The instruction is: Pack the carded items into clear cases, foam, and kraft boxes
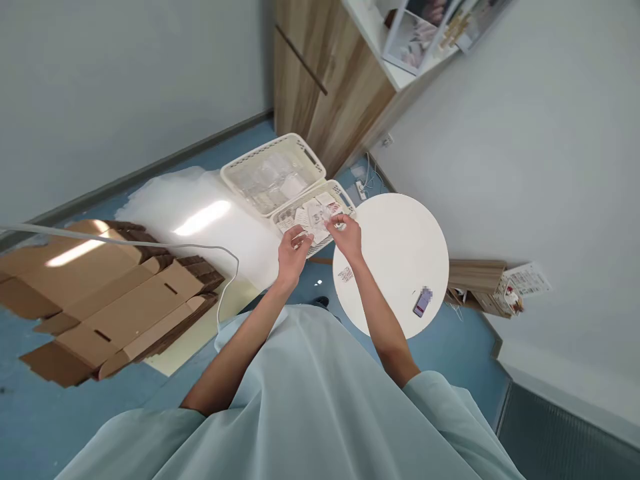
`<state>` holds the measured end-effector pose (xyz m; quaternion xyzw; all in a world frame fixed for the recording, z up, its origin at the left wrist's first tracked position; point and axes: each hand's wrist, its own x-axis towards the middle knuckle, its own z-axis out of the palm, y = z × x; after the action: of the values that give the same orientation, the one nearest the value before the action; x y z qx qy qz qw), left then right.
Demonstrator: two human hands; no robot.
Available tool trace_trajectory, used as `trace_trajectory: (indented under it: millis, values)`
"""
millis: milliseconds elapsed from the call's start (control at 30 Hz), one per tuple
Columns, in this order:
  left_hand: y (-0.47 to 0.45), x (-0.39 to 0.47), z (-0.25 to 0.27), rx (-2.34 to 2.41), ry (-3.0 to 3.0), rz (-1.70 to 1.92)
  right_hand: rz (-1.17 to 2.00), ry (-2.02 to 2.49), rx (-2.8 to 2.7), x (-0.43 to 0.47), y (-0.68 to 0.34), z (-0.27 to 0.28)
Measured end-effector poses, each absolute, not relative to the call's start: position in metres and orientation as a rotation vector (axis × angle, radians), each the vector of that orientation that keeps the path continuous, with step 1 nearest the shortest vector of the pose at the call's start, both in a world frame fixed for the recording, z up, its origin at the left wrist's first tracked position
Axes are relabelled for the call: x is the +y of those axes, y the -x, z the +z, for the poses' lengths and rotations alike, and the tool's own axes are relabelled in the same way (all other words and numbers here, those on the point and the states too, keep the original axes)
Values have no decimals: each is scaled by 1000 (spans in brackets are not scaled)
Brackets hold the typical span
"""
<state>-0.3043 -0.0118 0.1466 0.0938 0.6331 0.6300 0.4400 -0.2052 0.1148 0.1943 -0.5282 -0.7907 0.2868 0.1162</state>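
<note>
Seemingly, the right hand [348, 235] pinches a clear packet [317, 215] over the near basket [321, 247], perhaps so anything dropped lands inside; whether the left hand's [294, 252] curled grip holds it too, I cannot tell.

The baskets [300, 198] look plastic, the cabinet [335, 80] wood-grained (rather matt), the boxes [133, 303] cardboard.

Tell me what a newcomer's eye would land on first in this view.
Probably the round white table right of centre, with a purple phone lying near its edge. The stack of brown flattened cardboard on the left would likely compete with it. Between them, a farther white basket and a nearer white basket stand side by side, both holding pale, partly clear items.
</note>
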Motion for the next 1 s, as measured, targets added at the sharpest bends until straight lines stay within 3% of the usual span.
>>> trace_trajectory:
  millis: [500,767,1000]
  values:
    - [134,46,195,1283,-806,1023,481,1919,-1726,21,-4,250]
    - [81,56,216,723,-551,635,710,1662,-1816,1,-98,268]
    - [63,57,223,673,-670,564,1014,1587,-1638,4,-137,260]
